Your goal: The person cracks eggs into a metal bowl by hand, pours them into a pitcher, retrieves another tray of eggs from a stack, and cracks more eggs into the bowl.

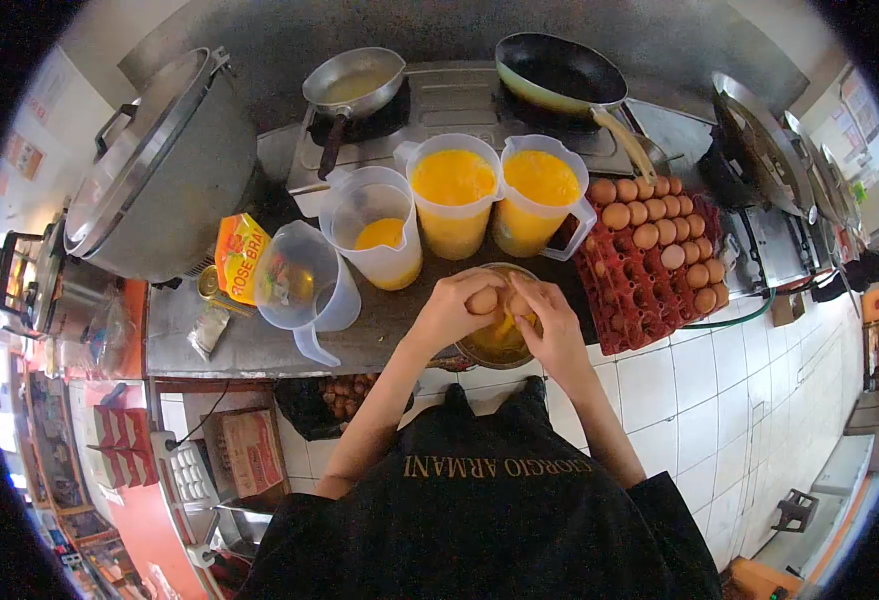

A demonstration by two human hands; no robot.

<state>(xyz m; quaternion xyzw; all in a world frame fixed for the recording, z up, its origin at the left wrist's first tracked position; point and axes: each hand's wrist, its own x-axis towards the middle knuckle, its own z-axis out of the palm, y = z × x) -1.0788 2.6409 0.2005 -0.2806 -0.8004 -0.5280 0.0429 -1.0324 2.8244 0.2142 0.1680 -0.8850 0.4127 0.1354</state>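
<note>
In the head view, the person's left hand (pixel 452 308) and right hand (pixel 548 322) were close together above a round bowl (pixel 498 362) at the near edge of the counter (pixel 375 335). The left fingers were closed around a brown egg (pixel 482 301), which was over the far left part of the bowl. The right fingers were bent inward just beside it, partly hiding another brown, shell-like shape; I could not tell how firmly they gripped it. Yellow egg (pixel 505 331) showed beneath the hands.

To the right stood a stack of red egg trays (pixel 628 318), with brown eggs (pixel 646 235) in the far and right cups, and bare cups on the near left. Beyond the bowl were two jugs, a middle jug (pixel 450 228) and a right jug (pixel 525 232), both filled high with yellow liquid. Farther left, a third jug (pixel 392 262) held less of it, and a clear jug (pixel 340 302) stood nearest the left side, next to a yellow and red packet (pixel 243 258). On the far side, a small pan (pixel 355 80) and a larger frying pan (pixel 560 75) sat on the stove (pixel 450 100), while a big lidded pot (pixel 195 190) stood at the far left
</note>
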